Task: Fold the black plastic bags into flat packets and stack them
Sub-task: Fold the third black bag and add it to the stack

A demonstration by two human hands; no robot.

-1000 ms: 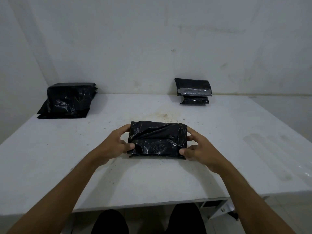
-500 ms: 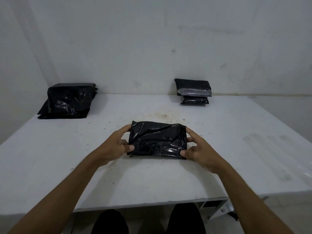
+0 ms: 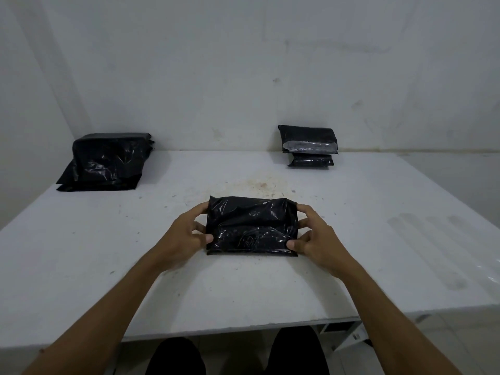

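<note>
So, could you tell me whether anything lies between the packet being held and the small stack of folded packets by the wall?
Nothing visible does. The folded packet sits between the left hand and right hand, and only bare, stained table lies between it and the stack of packets at the far right.

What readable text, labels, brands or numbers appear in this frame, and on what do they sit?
No text can be read anywhere in this frame.
Embossed round mark on the folded packet held by the left hand and right hand: too faint to read.
Small white tag on the frame under the table: too small and blurred to read.
The stack of packets and the pile of bags show no print.
</note>
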